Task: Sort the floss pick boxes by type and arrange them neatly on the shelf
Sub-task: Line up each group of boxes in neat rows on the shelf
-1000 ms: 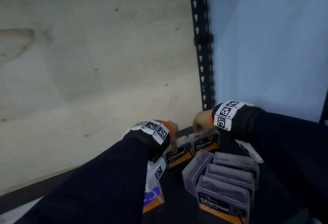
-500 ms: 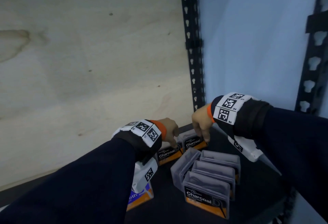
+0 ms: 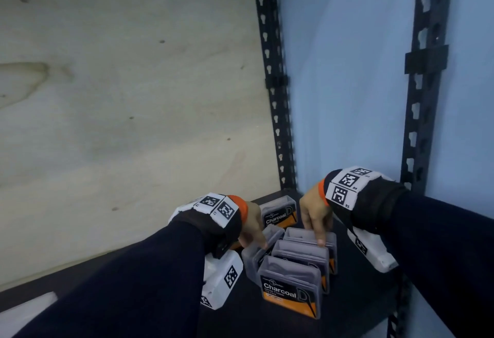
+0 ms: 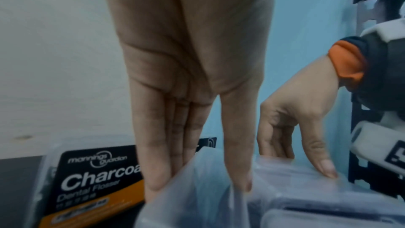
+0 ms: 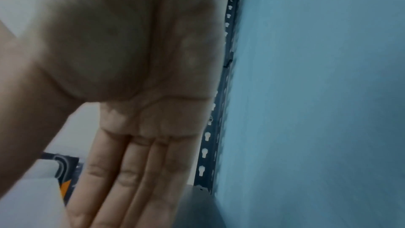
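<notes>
A: Nearest first. Front Charcoal box stands upright on the dark shelf, label facing out. Two more boxes line up directly behind it, touching, front to back. A turned box leans against the left side of that row.

B: Hands?

A: Left hand has straight fingers spread over the turned box's top edge: in the left wrist view one fingertip lies on one side of the clear wall and the others on the far side. Contact looks like touching, though that view is blurred. Right hand is also straight-fingered, one fingertip pressing the top of the rearmost box in the row. Nothing is pinched by either.

B: Versus a second ago?

A: Both hands were on the two Charcoal boxes at the back; they have come forward to the row. One back box now stands alone near the corner post. The other is hidden behind the left wrist, so I cannot place it.

B: Edges, room?

A: Bare shelf lies right of the row, up to the blue side wall and front post. The wooden back panel closes the rear. There is a small gap between the row and the lone back box.
</notes>
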